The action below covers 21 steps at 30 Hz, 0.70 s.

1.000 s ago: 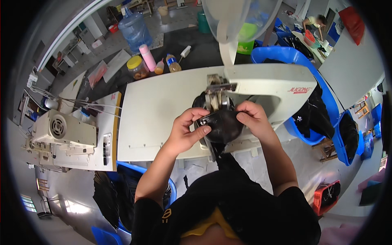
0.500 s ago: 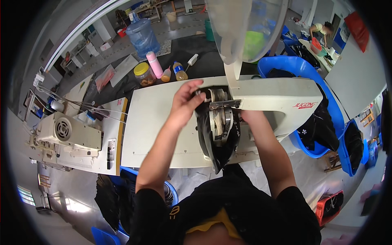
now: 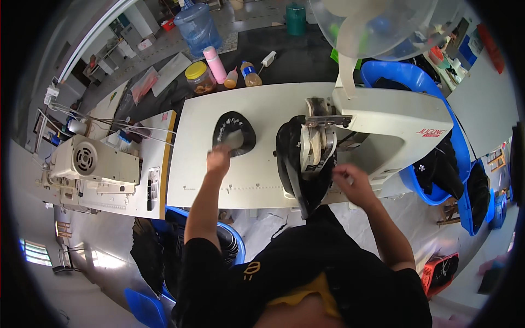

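Observation:
My left hand (image 3: 219, 157) is over the table, closed at the near edge of a black oval piece (image 3: 247, 121) with small white marks. A blurred grey patch shows in that piece's middle; motion smears the fingertips. A black cloth piece (image 3: 290, 156) hangs around the head (image 3: 316, 147) of a white machine (image 3: 396, 106), its pointed end over the table's front edge. To the right of this cloth, close to its edge, my right hand (image 3: 353, 183) has loosely bent fingers, apart and holding nothing I can see.
A jar with a yellow lid (image 3: 200, 79), a pink flask (image 3: 215, 65) and a small bottle (image 3: 251, 75) stand behind the white table (image 3: 191, 153). Blue tubs (image 3: 456, 131) of black cloth flank the right side. A second machine (image 3: 93, 175) stands left. Clear plastic (image 3: 377, 27) hangs above.
My left hand has left the machine head and moved left, where the black oval piece now shows. My right hand has come out from behind the machine head toward me. The view has shifted.

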Tool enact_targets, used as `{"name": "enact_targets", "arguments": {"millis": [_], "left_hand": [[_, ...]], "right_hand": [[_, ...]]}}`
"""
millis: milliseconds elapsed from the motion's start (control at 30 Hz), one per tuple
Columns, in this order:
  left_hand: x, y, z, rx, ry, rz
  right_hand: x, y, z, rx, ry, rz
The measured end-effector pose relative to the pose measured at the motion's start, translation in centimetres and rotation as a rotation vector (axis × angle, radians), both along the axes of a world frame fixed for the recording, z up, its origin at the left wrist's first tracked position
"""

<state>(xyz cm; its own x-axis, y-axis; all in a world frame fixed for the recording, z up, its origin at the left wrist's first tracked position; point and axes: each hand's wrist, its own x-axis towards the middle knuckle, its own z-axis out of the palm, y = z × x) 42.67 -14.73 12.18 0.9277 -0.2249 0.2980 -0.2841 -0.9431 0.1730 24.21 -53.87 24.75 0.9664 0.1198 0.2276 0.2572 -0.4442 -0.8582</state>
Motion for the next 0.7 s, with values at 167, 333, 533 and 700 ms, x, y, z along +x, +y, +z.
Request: {"name": "enact_targets", "arguments": {"millis": [167,333,533,700], "left_hand": [[1.9,0.0,-2.2,-0.304,0.055,0.220],[-0.8,-7.0,8.6,-0.388,-0.489,-0.395],[-13.4,-14.4,14.2,-0.312,-0.034,-1.158],[-13.1,-14.2,12.8,-0.414,-0.037,-1.088]], "right_hand": [[-3.5,2.5,1.0,-0.431,-0.285,0.088],[-1.6,2.5,1.0,-0.561,-0.415,0.147],[-0.8,0.9,1.3,-0.558,-0.445,0.249],[-0.9,0.9,1.8,-0.484,-0.420,0.256]]}}
